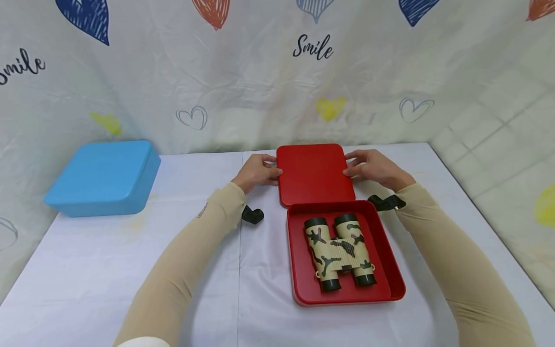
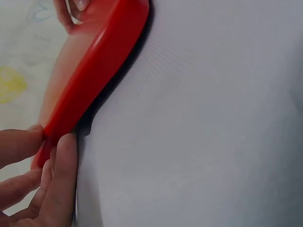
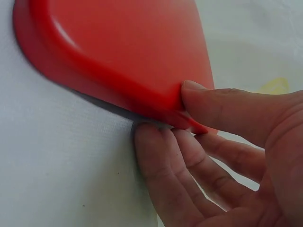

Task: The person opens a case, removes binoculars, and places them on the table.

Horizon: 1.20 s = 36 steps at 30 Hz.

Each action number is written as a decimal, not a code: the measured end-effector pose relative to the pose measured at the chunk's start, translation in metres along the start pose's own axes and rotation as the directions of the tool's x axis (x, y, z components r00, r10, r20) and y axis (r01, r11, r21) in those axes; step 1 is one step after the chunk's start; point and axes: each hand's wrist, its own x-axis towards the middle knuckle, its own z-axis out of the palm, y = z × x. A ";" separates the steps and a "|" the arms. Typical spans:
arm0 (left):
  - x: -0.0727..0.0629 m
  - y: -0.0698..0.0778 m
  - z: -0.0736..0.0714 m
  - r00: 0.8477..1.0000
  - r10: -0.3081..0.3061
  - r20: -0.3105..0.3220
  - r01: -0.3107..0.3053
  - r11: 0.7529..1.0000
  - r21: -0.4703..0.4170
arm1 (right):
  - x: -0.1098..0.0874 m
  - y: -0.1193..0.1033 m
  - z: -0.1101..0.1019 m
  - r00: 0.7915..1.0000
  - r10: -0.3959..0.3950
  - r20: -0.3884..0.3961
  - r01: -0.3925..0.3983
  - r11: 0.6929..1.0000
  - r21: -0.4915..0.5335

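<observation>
The grip, left hand and right hand, is pinching the red lid by its sides behind the red box holding camouflage binoculars; lid-handling is seemingly underway, calling for level lifting.

From above the table, the head view looks forward and down past its far edge, while the two wrist views share the red lid, close up from its left and right edges.
</observation>
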 end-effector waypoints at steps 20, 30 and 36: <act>-0.021 0.003 0.009 0.990 0.126 -0.064 -0.077 0.860 0.504 | -0.014 -0.005 0.001 1.000 -0.014 0.025 0.017 0.994 -0.110; -0.040 0.002 0.008 0.956 0.271 -0.111 -0.155 0.789 0.594 | -0.042 -0.017 -0.010 0.997 -0.050 -0.059 0.032 0.963 -0.269; -0.068 0.003 0.019 0.906 0.418 -0.066 -0.211 0.582 0.785 | -0.072 -0.026 -0.008 0.982 -0.147 -0.120 0.098 0.932 -0.348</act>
